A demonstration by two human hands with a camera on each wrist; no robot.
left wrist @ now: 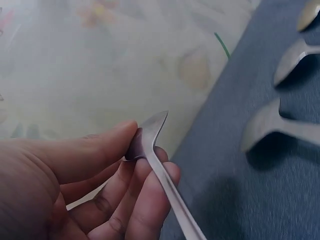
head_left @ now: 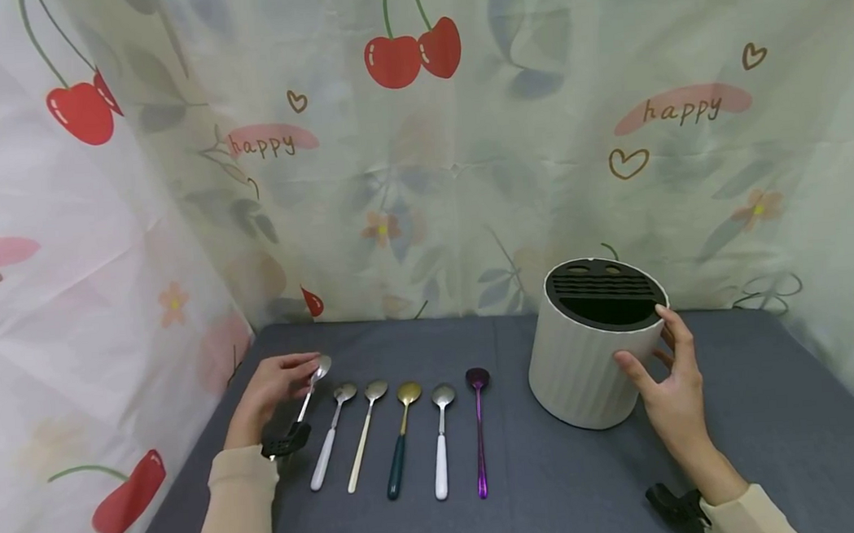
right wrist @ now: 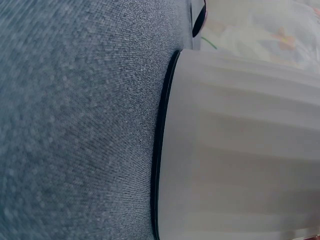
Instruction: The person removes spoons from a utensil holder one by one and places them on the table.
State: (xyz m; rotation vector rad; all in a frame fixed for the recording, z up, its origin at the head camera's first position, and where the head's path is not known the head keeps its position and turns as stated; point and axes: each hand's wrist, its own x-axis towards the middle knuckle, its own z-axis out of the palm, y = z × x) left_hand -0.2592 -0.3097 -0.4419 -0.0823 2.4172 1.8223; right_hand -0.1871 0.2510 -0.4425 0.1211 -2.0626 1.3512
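Observation:
My left hand (head_left: 278, 383) pinches a silver spoon (left wrist: 172, 192) near its bowl, thumb on one side and fingers on the other, at the left end of a row of spoons. The spoon's handle slants down toward the wrist in the head view. My right hand (head_left: 673, 394) holds the right side of a white ribbed utensil holder (head_left: 587, 371), with a fingertip at its rim and the thumb against its front wall. The holder stands upright and has a black slotted top (head_left: 604, 284) with a wide opening at the front. In the right wrist view its wall (right wrist: 240, 150) hides the fingers.
Several spoons lie side by side on the grey cloth: a white-handled spoon (head_left: 325, 460), a cream-handled one (head_left: 361, 450), a gold one with dark green handle (head_left: 396, 464), another white-handled spoon (head_left: 440, 461) and a purple spoon (head_left: 480, 442). A patterned curtain (head_left: 452, 200) bounds the back and sides.

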